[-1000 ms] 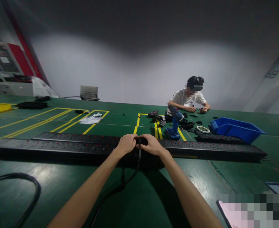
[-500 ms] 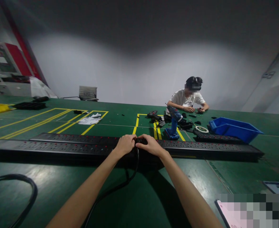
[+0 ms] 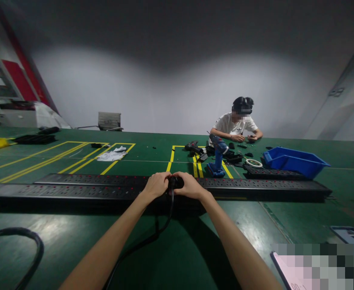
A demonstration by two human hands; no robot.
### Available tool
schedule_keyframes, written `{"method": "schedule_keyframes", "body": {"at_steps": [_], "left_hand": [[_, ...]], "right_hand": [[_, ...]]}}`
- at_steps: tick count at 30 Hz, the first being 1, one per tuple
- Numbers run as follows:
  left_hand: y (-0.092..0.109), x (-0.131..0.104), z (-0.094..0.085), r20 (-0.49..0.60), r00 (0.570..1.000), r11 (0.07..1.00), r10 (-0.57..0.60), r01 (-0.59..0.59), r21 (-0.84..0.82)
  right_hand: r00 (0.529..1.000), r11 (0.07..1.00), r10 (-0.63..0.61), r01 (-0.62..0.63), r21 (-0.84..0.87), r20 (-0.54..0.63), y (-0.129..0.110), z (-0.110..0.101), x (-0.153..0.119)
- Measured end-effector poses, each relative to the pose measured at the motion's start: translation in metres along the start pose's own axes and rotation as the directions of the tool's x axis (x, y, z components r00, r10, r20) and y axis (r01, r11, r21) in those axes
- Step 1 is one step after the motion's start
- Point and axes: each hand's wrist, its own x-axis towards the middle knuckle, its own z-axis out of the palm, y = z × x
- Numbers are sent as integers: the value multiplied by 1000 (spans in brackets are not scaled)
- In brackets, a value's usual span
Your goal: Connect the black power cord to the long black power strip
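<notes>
Between my two hands, a black power plug (image 3: 173, 183) sits at the end of a black cable (image 3: 165, 224) that hangs toward me. My left hand (image 3: 156, 186) closes on it from the left, fingers curled and tips partly hidden. From the right, my right hand (image 3: 190, 186) pinches it between thumb and fingers. Both hands are at the middle of a long black power strip (image 3: 74, 193) lined with outlets and red dots. Behind its left part lies a second black strip (image 3: 71, 177). Whether the plug is seated in an outlet cannot be seen.
Beyond the strips stand a blue cordless drill (image 3: 217, 159) and a blue bin (image 3: 294, 161), with a roll of tape (image 3: 254, 163) between them. A person (image 3: 235, 123) works across the green table. A phone (image 3: 288, 266) lies near right; a cable loop (image 3: 36, 245) lies near left.
The view has shifted slightly. My hands stay together at the strip's middle, and the black plug between them shows a little more plainly.
</notes>
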Motion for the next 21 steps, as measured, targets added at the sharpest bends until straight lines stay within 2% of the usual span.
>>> {"method": "schedule_keyframes", "body": {"at_steps": [7, 16, 21], "left_hand": [[1, 1, -1, 30, 999, 1000, -23, 23, -1], [3, 0, -4, 47, 998, 999, -48, 48, 5], [2, 0, -2, 50, 997, 998, -57, 57, 14]], "right_hand": [[999, 989, 47, -48, -138, -16, -9, 3, -1], [996, 987, 91, -93, 132, 26, 1, -3, 3], [997, 987, 75, -72, 146, -10, 4, 3, 3]]}}
